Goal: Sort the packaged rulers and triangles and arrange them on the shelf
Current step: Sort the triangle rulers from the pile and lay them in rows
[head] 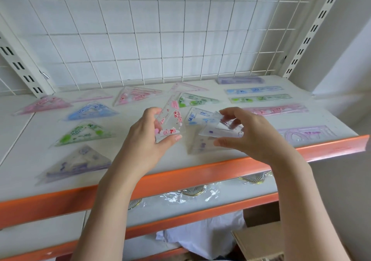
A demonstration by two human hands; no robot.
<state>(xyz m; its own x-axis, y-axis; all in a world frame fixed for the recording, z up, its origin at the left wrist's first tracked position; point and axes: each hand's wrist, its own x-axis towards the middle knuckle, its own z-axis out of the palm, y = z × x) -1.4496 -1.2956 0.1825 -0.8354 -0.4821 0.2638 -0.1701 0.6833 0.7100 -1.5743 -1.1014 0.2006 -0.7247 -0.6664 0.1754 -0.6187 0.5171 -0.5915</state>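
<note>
Packaged triangle with pink print [169,123] stands tilted above the shelf [140,166], pinched between the thumb and fingers of your left hand [149,138]. Your right hand [247,134] grips a clear, purple-marked packet [222,131], probably another triangle. Around them lie sorted triangles [84,133] at left and rulers [261,99] at right.

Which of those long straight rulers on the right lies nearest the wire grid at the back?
The purple ruler, right against the wire grid; the blue, green and pink rulers lie in front of it.
</note>
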